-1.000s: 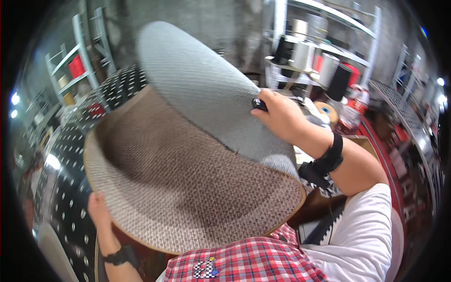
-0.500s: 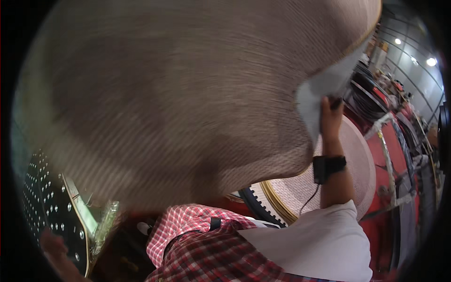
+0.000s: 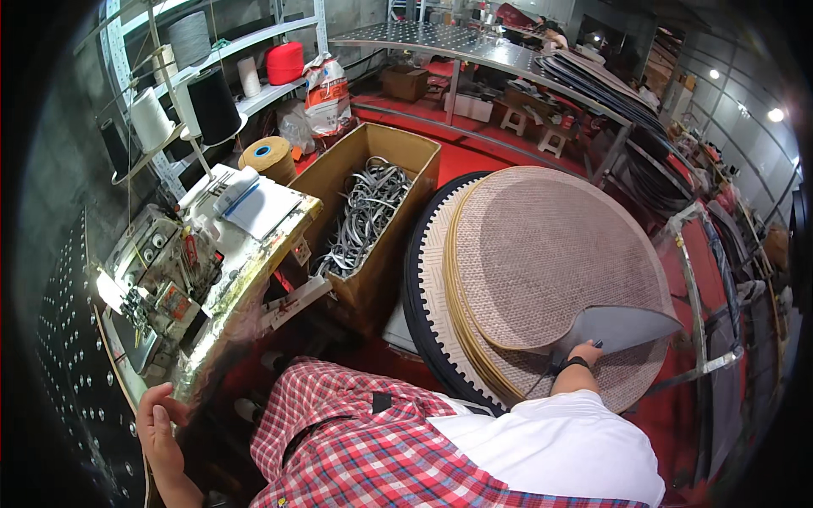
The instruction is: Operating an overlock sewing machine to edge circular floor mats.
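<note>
A stack of round woven mats point(image 3: 464, 317) with yellowish edges lies at my right. The top mat point(image 3: 559, 237) is beige-brown, and its near edge is folded up, showing a grey underside point(image 3: 622, 328). My right hand point(image 3: 583, 352) is closed on that folded edge; a small dark thing sticks out by its fingers, too small to name. At the lower left my left hand point(image 3: 161, 432) hangs in the air with fingers apart and nothing in it, close to the front of the sewing machine point(image 3: 174, 279) and its table.
A cardboard box point(image 3: 398, 229) of grey strips stands between the sewing table and the stack. Thread cones point(image 3: 216, 106) stand at the far left. Behind runs a long metal table point(image 3: 474, 51) with dark sheets piled on its right. A metal frame point(image 3: 699, 296) borders the stack's right.
The mat that filled the view has come down onto the stack, with my right hand lowered along with it. My left hand has risen and shifted right.
</note>
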Demonstrator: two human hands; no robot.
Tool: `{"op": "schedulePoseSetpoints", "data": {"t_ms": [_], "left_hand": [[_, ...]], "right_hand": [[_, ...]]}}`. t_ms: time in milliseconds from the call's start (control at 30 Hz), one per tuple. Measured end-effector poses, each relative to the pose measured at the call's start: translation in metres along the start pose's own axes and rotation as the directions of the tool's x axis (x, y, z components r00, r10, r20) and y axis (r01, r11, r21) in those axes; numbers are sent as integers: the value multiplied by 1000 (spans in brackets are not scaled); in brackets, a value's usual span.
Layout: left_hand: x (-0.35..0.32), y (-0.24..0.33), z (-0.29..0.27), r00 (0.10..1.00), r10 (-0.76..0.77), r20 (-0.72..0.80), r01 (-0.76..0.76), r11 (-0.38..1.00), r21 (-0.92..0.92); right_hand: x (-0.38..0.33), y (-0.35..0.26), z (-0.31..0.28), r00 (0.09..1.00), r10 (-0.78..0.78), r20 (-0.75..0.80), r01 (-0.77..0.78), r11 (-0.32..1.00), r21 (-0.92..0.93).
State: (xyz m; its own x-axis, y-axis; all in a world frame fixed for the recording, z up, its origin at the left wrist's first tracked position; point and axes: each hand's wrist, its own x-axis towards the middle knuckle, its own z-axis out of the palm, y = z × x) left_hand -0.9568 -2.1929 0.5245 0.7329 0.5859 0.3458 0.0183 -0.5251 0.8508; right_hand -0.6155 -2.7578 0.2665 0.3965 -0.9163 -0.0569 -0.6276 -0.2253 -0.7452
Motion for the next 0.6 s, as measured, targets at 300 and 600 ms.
{"op": "schedulePoseSetpoints", "data": {"t_ms": [300,600], "left_hand": [[-41,-55,-57,973,-182,-140,194,978,81],[-229,-98,-222,662,153,-734,584,509,632]], "right_hand": [[-6,-8,-5,999,-51,7,50,998,44],[-96,-244,-49,284,-853,-439,959,244,145]]}}
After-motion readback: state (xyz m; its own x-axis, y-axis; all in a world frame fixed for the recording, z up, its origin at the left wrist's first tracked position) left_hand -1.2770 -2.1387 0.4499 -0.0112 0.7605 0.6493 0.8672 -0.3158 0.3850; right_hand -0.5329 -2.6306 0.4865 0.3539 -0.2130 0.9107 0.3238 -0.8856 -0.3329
